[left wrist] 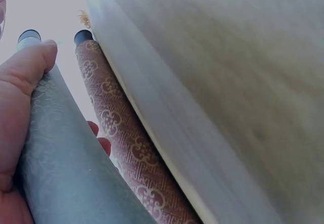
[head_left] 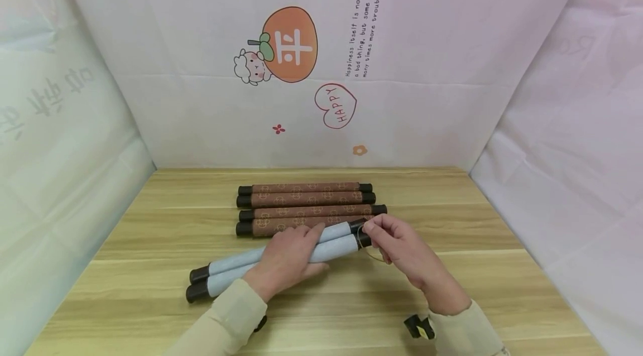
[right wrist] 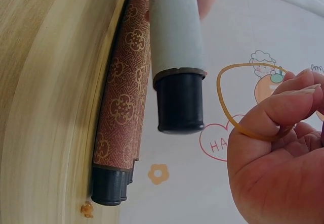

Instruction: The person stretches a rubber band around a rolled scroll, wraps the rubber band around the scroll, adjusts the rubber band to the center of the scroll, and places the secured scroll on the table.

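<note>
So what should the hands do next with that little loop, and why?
I'd maybe slip the yellowish loop over the pale blue rolls' black ends nearest the right hand. That hand pinches the loop, which the right wrist view shows clear of the black end there, while the left hand holds both rolls side by side.

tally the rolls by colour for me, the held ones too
Brown rolls: 4
Light blue rolls: 2
Total: 6 rolls
</note>
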Action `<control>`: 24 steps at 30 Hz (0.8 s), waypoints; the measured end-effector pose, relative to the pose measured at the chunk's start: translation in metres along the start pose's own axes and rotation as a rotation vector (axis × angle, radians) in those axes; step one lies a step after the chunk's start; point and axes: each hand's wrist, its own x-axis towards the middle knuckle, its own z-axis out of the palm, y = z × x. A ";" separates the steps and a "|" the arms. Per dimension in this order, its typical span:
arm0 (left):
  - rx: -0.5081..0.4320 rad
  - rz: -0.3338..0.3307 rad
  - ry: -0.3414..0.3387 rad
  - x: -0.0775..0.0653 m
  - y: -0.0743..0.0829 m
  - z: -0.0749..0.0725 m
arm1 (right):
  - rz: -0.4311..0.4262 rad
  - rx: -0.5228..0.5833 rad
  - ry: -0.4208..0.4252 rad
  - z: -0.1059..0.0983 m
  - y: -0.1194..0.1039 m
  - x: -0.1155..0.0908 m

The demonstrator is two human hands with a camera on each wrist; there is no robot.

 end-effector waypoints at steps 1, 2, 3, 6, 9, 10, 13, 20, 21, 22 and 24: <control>-0.006 -0.001 -0.001 -0.001 -0.001 -0.001 | 0.001 0.000 0.005 0.000 0.000 0.000; -0.013 -0.001 -0.001 -0.002 -0.002 -0.003 | 0.003 0.001 0.010 0.001 0.000 0.000; -0.020 -0.001 0.002 -0.004 -0.002 -0.004 | 0.004 0.001 0.017 0.001 -0.001 0.000; -0.035 0.000 0.022 -0.008 -0.005 -0.009 | 0.005 0.002 0.046 0.002 -0.002 0.000; -0.037 0.011 0.054 -0.011 -0.007 -0.012 | -0.008 0.011 0.079 0.003 -0.003 0.001; -0.033 0.017 0.066 -0.012 -0.008 -0.013 | -0.012 0.011 0.092 0.003 -0.004 0.001; 0.004 0.042 0.116 -0.015 -0.009 -0.013 | -0.021 0.012 0.122 0.003 -0.005 0.001; 0.017 0.056 0.152 -0.020 -0.011 -0.016 | -0.024 0.012 0.205 0.005 -0.006 0.003; 0.010 0.058 0.152 -0.021 -0.011 -0.016 | -0.022 0.016 0.219 0.005 -0.006 0.003; 0.004 0.063 0.156 -0.022 -0.011 -0.017 | -0.019 0.020 0.232 0.005 -0.006 0.004; -0.003 0.075 0.167 -0.023 -0.010 -0.018 | -0.014 0.026 0.258 0.006 -0.006 0.005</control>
